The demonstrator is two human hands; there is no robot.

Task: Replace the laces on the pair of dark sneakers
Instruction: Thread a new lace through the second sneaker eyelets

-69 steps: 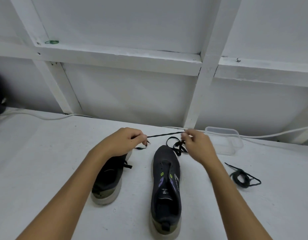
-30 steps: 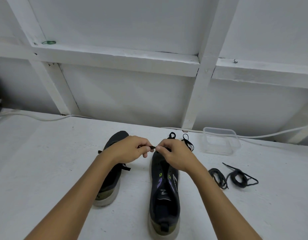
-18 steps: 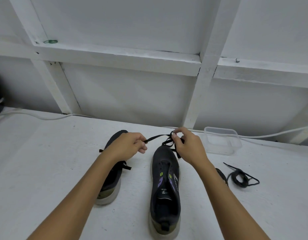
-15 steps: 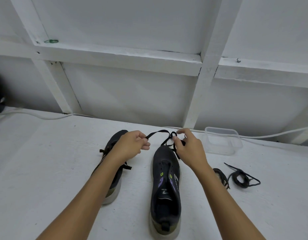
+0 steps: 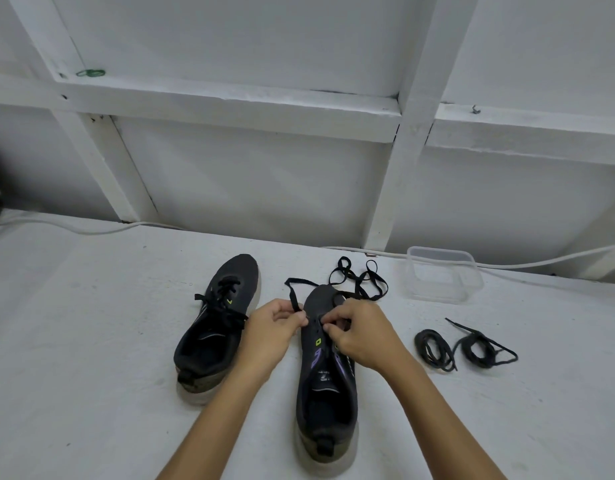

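Both hands are down on the right sneaker [image 5: 325,382] at 6 o'clock, toe pointing away. Left hand [image 5: 269,336] pinches one end of the flat black lace [image 5: 359,284], right hand [image 5: 363,336] w/ curled fingers pinches at the front eyelets. Rest of the lace is piled past the toe at 12. Left sneaker [image 5: 218,327], laced, sits at 9 on the white tabletop [image 5: 74,341]. Two coiled laces [image 5: 463,348] at 3, clear plastic container [image 5: 441,275] approx 1-2 o'clock.
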